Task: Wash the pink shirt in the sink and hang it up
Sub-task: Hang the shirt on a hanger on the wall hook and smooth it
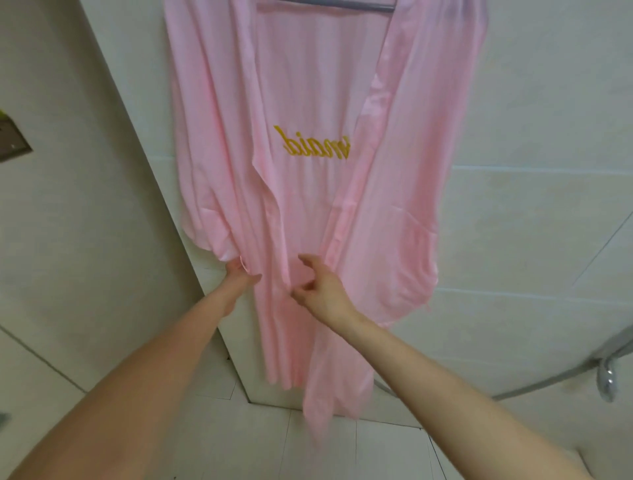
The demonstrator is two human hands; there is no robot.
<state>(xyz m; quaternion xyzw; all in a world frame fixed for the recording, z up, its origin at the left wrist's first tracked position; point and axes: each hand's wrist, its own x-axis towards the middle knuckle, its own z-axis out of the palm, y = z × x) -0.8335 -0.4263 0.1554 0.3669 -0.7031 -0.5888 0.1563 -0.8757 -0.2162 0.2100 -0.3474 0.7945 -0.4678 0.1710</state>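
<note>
Place: home bathroom, shower corner by the looks of it
Walls: done in pale tiles (531, 102), grout lines seen all over
Fittings: chrome shower head (606, 378) and hose (548, 384) spotted low right
Laundry: pink shirt (308, 212) hung from a rail (342, 4) up top

The pink shirt (308, 212) hangs in front of you against the tiled wall (531, 130), filling the middle. You have open room on both sides; a shower hose (548, 381) crosses low right.

The pink shirt (308, 85) bears mirrored yellow script (313, 145) reading "maid".
</note>
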